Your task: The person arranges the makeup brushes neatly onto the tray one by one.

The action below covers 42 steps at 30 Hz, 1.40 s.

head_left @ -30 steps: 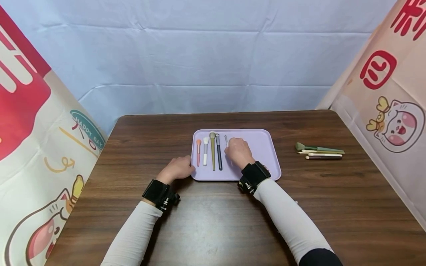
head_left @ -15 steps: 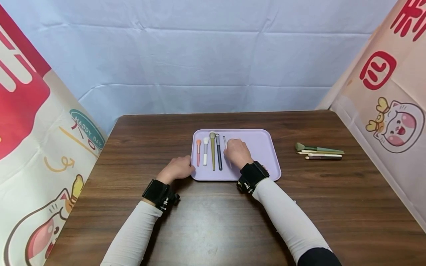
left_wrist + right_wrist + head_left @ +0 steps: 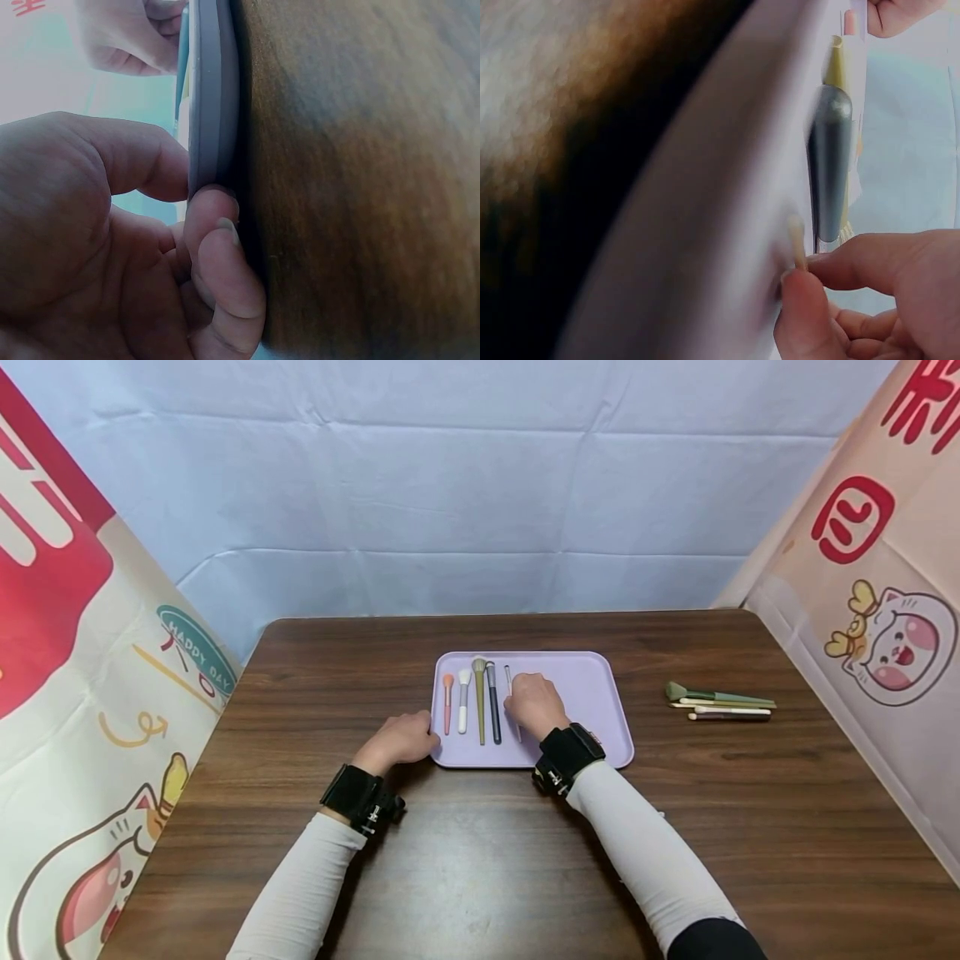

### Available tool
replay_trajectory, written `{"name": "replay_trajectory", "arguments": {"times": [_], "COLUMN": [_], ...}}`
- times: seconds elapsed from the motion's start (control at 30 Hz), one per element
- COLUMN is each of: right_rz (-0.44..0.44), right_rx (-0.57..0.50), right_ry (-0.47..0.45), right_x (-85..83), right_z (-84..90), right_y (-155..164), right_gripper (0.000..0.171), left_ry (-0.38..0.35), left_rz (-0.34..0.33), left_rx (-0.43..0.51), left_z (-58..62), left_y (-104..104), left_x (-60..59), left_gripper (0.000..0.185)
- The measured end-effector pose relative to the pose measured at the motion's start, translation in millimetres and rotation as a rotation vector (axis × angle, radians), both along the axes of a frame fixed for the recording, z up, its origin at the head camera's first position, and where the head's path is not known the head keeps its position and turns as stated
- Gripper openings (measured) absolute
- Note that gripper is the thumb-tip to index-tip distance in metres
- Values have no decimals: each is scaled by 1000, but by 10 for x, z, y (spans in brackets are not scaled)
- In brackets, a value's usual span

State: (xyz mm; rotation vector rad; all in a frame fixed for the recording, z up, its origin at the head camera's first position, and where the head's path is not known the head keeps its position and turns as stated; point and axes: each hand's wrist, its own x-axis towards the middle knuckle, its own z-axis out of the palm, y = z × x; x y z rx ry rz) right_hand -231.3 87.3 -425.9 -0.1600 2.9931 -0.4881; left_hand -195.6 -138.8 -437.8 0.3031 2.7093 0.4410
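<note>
Two hands were in view, a left hand (image 3: 397,740) and a right hand (image 3: 537,704), with two pale sleeves (image 3: 300,885) and two black wrist straps (image 3: 352,793). There was one wooden table (image 3: 465,860) and one lilac tray (image 3: 592,702). On the tray were five brushes: one orange brush (image 3: 447,706), one white brush (image 3: 462,703), one olive brush (image 3: 481,710), one dark brush (image 3: 493,706) and one thin brush (image 3: 508,677). A separate pile of brushes (image 3: 727,697) numbered at least three; overlap hid the exact count. Around stood one plain cloth (image 3: 480,502) and two printed hangings (image 3: 847,643).
</note>
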Motion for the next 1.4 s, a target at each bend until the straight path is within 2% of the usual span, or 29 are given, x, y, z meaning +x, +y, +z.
{"name": "replay_trajectory", "arguments": {"times": [1.03,1.4], "right_rz": [-33,-30], "right_rx": [-30,-11], "right_ry": [-36,-47], "right_x": [-10,-8], "right_z": [0,39], "right_y": [32,87], "right_gripper": [29,33], "left_ry": [-18,-11], "left_rz": [30,16], "left_rx": [21,8], "left_z": [-7,4], "left_y": [17,11], "left_x": [11,16], "left_gripper": [32,31]}}
